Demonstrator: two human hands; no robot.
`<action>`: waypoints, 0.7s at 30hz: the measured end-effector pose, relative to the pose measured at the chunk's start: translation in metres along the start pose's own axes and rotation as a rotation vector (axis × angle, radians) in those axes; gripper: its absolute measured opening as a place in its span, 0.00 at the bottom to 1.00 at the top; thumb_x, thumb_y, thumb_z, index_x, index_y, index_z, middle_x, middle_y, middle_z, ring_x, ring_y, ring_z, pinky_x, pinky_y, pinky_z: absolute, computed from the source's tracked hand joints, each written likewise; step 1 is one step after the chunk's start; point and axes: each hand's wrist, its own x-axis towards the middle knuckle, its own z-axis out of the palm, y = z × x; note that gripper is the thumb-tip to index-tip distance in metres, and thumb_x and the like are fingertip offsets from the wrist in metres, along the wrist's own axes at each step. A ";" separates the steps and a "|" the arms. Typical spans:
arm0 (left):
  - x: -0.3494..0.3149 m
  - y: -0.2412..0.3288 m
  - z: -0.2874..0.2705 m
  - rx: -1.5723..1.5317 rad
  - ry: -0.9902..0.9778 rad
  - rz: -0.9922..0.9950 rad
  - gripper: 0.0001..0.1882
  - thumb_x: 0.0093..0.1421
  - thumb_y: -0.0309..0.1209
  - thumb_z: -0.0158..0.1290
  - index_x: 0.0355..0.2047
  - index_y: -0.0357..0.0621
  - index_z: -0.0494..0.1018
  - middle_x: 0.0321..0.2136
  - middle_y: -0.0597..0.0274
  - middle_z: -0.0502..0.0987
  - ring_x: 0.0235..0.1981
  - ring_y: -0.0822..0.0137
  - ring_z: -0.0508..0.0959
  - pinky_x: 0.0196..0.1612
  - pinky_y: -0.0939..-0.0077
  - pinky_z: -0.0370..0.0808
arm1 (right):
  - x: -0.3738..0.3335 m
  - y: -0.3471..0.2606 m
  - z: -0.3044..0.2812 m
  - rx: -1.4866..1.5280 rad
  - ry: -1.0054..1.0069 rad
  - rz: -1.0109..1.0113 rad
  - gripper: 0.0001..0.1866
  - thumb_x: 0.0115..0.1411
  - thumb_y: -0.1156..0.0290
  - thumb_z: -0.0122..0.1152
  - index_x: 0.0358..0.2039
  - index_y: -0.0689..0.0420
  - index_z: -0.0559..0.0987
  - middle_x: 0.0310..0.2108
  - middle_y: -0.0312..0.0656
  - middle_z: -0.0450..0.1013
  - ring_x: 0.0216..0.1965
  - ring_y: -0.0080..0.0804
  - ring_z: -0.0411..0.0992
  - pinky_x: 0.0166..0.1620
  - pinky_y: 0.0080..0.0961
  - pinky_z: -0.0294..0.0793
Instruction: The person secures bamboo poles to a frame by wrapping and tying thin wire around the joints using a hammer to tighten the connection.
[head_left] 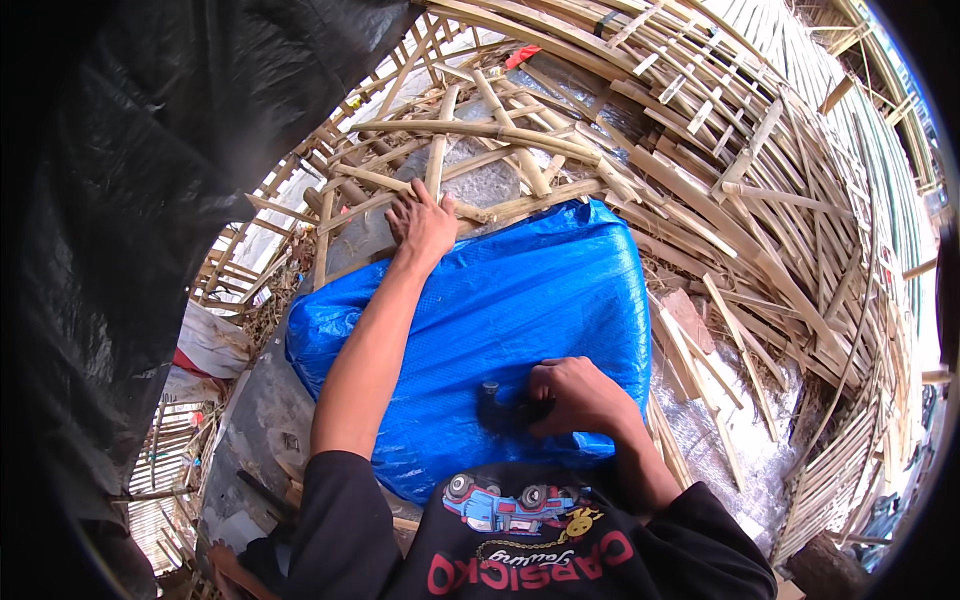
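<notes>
Black shirt (530, 545) close up, blue sheet (480, 310) just past it

The shirt's soft dark cloth, printed with a vehicle, fills the bottom of my feed. Beyond it I see the right hand (583, 395), its grip curled closed around what I take for a dark tool (508, 413) with a paler, rounded tip. If that slips or knocks downward, I'd expect a hole in thin plastic.

The sheet lies between both hands: glossy, finely woven, creased, drawn over a broad form with rounded corners. A splintered end at its far edge could snag and rip it, I judge, especially under a hard pull.

At that edge the left hand (422, 228) spreads its fingers over pale bamboo slats (470, 130); I can't tell whether its grip pinches one. The crossed slats look loose to me, so leaning weight could shift them and trap a fingertip.

Farther right, long split strips (800, 260) pile up, dry and stiff.
</notes>
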 end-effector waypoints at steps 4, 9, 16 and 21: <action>-0.004 0.000 0.006 -0.045 0.254 0.363 0.32 0.70 0.53 0.40 0.63 0.41 0.57 0.62 0.45 0.61 0.61 0.42 0.63 0.58 0.39 0.59 | -0.006 0.005 -0.011 0.229 0.080 0.038 0.24 0.43 0.61 0.75 0.37 0.61 0.79 0.31 0.48 0.79 0.34 0.43 0.80 0.39 0.37 0.78; 0.002 -0.006 0.011 -0.029 0.195 0.447 0.34 0.71 0.55 0.33 0.64 0.40 0.58 0.63 0.43 0.58 0.64 0.42 0.59 0.61 0.33 0.56 | -0.002 0.021 -0.003 0.818 0.217 0.024 0.16 0.49 0.71 0.72 0.36 0.61 0.76 0.26 0.37 0.75 0.26 0.25 0.74 0.29 0.22 0.71; 0.006 0.002 0.014 -0.037 -0.117 0.423 0.39 0.69 0.61 0.28 0.69 0.45 0.54 0.72 0.38 0.37 0.72 0.37 0.40 0.66 0.29 0.46 | 0.022 0.028 -0.042 1.673 0.510 0.054 0.13 0.67 0.57 0.55 0.38 0.54 0.70 0.20 0.27 0.59 0.17 0.14 0.54 0.18 0.15 0.53; 0.010 -0.007 0.019 -0.010 -0.281 0.370 0.42 0.67 0.65 0.30 0.69 0.46 0.52 0.72 0.42 0.25 0.73 0.38 0.31 0.67 0.29 0.40 | 0.075 0.049 -0.112 1.526 0.649 0.110 0.14 0.65 0.61 0.60 0.26 0.51 0.68 0.19 0.29 0.63 0.17 0.15 0.59 0.19 0.15 0.55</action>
